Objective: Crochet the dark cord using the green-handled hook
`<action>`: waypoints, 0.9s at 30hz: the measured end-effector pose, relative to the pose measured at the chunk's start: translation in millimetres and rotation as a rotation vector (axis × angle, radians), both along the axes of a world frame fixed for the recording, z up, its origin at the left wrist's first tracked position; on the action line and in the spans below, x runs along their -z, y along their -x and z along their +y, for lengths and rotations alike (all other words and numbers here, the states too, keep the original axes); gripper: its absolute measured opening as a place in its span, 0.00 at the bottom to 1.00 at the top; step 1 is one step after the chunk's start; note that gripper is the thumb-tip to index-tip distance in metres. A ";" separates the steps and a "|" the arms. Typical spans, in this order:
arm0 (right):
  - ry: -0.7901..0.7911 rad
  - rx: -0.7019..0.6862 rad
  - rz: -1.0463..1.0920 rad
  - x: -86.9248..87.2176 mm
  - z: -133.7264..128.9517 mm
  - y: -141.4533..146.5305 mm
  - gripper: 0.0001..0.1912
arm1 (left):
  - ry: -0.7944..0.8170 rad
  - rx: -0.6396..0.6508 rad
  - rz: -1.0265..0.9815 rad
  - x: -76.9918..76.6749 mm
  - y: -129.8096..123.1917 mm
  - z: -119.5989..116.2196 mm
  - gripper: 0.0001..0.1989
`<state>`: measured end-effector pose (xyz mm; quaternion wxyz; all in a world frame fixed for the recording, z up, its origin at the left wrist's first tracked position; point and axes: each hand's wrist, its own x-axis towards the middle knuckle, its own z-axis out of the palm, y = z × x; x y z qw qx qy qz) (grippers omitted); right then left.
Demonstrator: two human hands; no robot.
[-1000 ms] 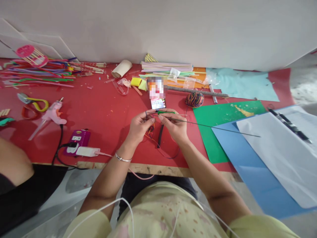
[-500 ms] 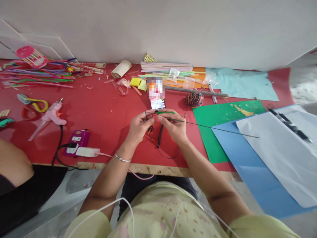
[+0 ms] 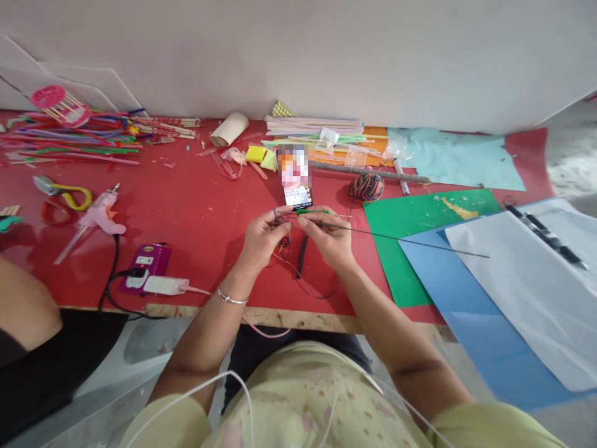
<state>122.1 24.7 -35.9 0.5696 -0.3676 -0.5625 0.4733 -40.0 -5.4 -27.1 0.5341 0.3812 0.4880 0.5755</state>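
My left hand (image 3: pixel 262 239) is closed in a pinch, with multicoloured yarn (image 3: pixel 282 244) looped at its index finger and hanging below the fingertips. My right hand (image 3: pixel 330 239) meets it fingertip to fingertip. Closed in that hand is a thin tool with a green handle (image 3: pixel 313 212), which looks like a crochet hook. A long dark thin rod (image 3: pixel 420 241) sticks out to the right from under the right fingers; whether they grip it is unclear. From the hands the yarn runs down in a loose loop. Behind them a ball of multicoloured yarn (image 3: pixel 366 187) rests on the table.
A lit phone (image 3: pixel 298 196) stands just beyond my hands. On the left are pliers (image 3: pixel 69 196), a pink glue gun (image 3: pixel 100 211) and a purple power socket (image 3: pixel 156 258). Green paper (image 3: pixel 396 249) and a blue folder (image 3: pixel 448 274) lie right. Another person's limb shows at far left.
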 end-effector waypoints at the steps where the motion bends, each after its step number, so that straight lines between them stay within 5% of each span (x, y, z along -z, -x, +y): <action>1: 0.006 -0.002 0.000 -0.1 -0.2 0.0 0.04 | 0.000 -0.002 0.000 0.0 0.1 0.0 0.19; 27: -0.028 -0.026 -0.033 0.9 1.8 -1.5 0.03 | -0.006 -0.002 0.015 0.7 0.9 0.2 0.20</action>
